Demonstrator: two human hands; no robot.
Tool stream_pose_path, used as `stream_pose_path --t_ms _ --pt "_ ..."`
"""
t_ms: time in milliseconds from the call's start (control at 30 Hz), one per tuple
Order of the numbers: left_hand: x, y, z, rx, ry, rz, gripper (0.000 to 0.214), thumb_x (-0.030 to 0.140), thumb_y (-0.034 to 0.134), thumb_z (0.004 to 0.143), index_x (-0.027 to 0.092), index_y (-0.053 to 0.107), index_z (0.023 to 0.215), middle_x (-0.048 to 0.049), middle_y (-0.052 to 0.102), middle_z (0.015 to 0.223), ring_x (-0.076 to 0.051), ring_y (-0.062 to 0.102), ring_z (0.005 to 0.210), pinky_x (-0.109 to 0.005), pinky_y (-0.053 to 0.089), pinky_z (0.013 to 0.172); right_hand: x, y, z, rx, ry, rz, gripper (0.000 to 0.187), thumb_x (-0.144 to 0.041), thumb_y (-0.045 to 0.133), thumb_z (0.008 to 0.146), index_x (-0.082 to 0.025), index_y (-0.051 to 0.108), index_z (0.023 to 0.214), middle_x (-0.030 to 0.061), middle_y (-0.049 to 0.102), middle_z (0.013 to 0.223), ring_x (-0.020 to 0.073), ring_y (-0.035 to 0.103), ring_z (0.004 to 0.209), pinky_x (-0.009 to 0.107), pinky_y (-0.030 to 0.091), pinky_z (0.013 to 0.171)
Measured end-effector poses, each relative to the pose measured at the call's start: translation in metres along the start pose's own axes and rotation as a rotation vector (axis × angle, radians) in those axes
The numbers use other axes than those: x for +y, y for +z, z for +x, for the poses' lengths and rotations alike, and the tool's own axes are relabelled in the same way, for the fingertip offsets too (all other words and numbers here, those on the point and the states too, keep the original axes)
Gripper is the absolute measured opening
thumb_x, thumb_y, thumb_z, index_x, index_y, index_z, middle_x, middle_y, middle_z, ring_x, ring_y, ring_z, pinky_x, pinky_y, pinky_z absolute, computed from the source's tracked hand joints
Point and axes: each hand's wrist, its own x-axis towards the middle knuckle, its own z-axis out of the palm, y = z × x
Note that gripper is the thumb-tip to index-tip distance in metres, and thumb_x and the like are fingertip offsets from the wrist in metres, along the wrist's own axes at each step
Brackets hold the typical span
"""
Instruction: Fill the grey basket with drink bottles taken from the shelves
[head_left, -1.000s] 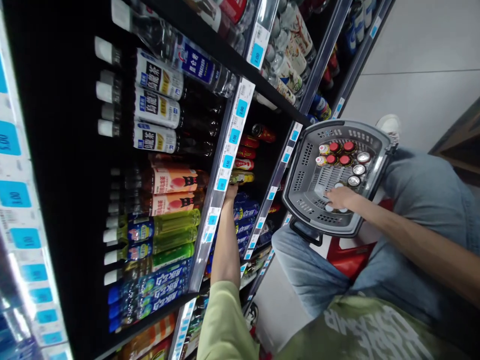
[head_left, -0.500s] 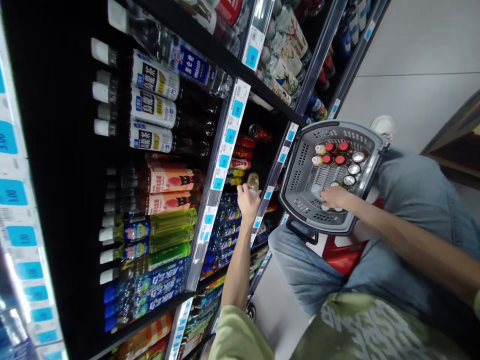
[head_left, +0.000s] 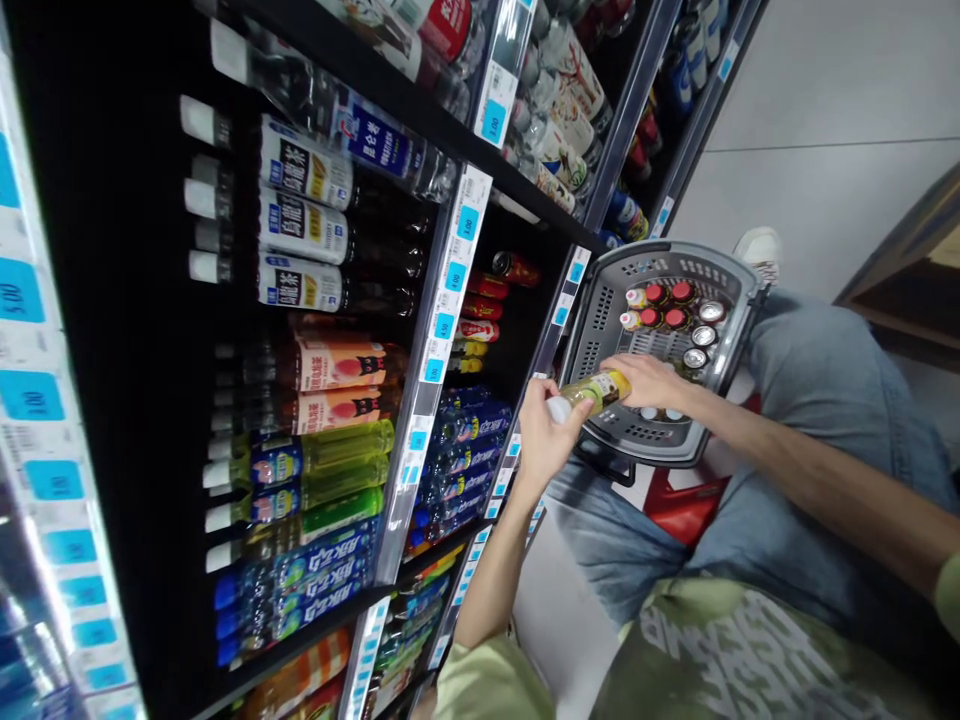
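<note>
A drink bottle (head_left: 598, 392) with a white cap and a yellow-green label lies tilted between my two hands, over the near-left rim of the grey shopping basket (head_left: 679, 458). My left hand (head_left: 551, 430) is closed around its cap end. My right hand (head_left: 649, 385) grips the yellow bottom end, with the fingers partly hidden. Inside the basket stand several red-capped bottles (head_left: 679, 318) and silver-topped cans (head_left: 705, 335). White-capped bottles (head_left: 673, 413) show just below my right wrist.
Drink shelves with price strips (head_left: 450, 290) fill the left side. Oolong tea bottles (head_left: 304, 235), blue-labelled bottles (head_left: 461, 460) and red cans (head_left: 480, 308) stand on them. A red stool-like object (head_left: 686, 510) is under the basket, between my knees.
My left hand has brought the bottle from the shelf edge rightward to the basket. My right hand has come up from the white-capped bottles in the basket and taken hold of the bottle's bottom end.
</note>
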Motion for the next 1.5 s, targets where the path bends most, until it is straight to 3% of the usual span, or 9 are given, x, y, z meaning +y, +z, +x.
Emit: stream_pose_path --t_ms 200,300,433,600,800,1100,1200,1367,1500 --pt "-0.083 0.006 0.063 -0.085 -0.149 -0.349 0.066 0.073 0.025 0.110 0.021 0.063 0.124 -0.0128 0.073 0.118 -0.025 0.071 0.104 -0.039 0.060 0.092 -0.006 -0.005 -0.003 0.029 0.204 0.094 0.039 -0.035 0.078 0.074 -0.025 0.067 0.110 0.0027 0.079 0.094 0.0249 0.074 0.084 0.029 0.047 0.072" --pt "-0.129 0.011 0.082 -0.057 -0.194 -0.032 0.052 0.059 0.058 0.105 0.018 0.062 0.137 -0.0195 0.067 0.145 -0.031 0.064 0.137 -0.046 0.051 0.118 -0.012 -0.010 0.002 0.073 0.241 0.212 0.040 -0.033 0.077 0.071 -0.024 0.067 0.109 0.0016 0.078 0.092 0.0232 0.072 0.083 0.029 0.048 0.074" --pt "-0.164 0.022 0.087 -0.245 -0.264 0.447 0.075 0.030 0.084 0.086 0.015 0.057 0.154 -0.0237 0.052 0.167 -0.035 0.048 0.158 -0.047 0.042 0.128 -0.020 -0.023 0.011 0.120 0.214 0.407 0.058 -0.041 0.083 0.071 -0.022 0.067 0.123 0.0031 0.078 0.104 0.0238 0.072 0.090 0.033 0.053 0.082" --pt "-0.167 0.037 0.101 -0.328 -0.462 0.670 0.070 0.032 0.076 0.094 0.018 0.056 0.160 -0.0240 0.071 0.146 -0.037 0.069 0.134 -0.043 0.055 0.111 -0.024 -0.034 0.013 0.026 0.278 0.842 0.054 -0.058 0.086 0.077 -0.023 0.065 0.113 0.0048 0.077 0.103 0.0232 0.074 0.079 0.035 0.060 0.069" --pt "-0.165 0.044 0.125 -0.317 -0.520 0.700 0.061 0.034 0.076 0.093 0.016 0.068 0.151 -0.0228 0.077 0.130 -0.038 0.070 0.128 -0.042 0.052 0.110 -0.012 -0.028 0.011 -0.057 0.521 1.192 0.069 -0.066 0.090 0.073 -0.025 0.059 0.119 0.0040 0.080 0.100 0.0225 0.075 0.066 0.035 0.062 0.056" --pt "-0.178 0.049 0.131 -0.269 -0.559 0.591 0.056 0.026 0.075 0.087 0.019 0.073 0.143 -0.0198 0.078 0.123 -0.040 0.073 0.121 -0.047 0.056 0.106 0.028 -0.020 0.016 0.137 0.642 1.132 0.070 -0.069 0.097 0.059 -0.024 0.067 0.103 0.0031 0.078 0.088 0.0255 0.075 0.070 0.041 0.067 0.060" --pt "-0.180 0.051 0.135 -0.282 -0.562 0.578 0.054 0.025 0.077 0.084 0.018 0.075 0.137 -0.0201 0.079 0.119 -0.041 0.074 0.119 -0.049 0.058 0.104 0.037 -0.021 0.011 0.120 0.664 1.114 0.068 -0.068 0.098 0.057 -0.024 0.066 0.099 0.0012 0.075 0.080 0.0261 0.075 0.069 0.043 0.068 0.062" --pt "-0.180 0.053 0.139 -0.310 -0.546 0.588 0.048 0.022 0.075 0.082 0.014 0.076 0.129 -0.0215 0.078 0.118 -0.041 0.074 0.117 -0.047 0.058 0.104 0.048 -0.025 -0.006 0.103 0.618 0.972 0.075 -0.046 0.103 0.059 -0.028 0.058 0.116 0.0018 0.080 0.098 0.0268 0.079 0.082 0.043 0.069 0.073" --pt "-0.179 0.051 0.141 -0.326 -0.558 0.583 0.044 0.025 0.074 0.081 0.015 0.077 0.124 -0.0193 0.077 0.115 -0.039 0.074 0.114 -0.044 0.058 0.100 0.059 -0.030 -0.016 0.093 0.666 1.066 0.061 -0.054 0.097 0.067 -0.027 0.062 0.109 0.0019 0.079 0.096 0.0260 0.078 0.083 0.045 0.070 0.076"
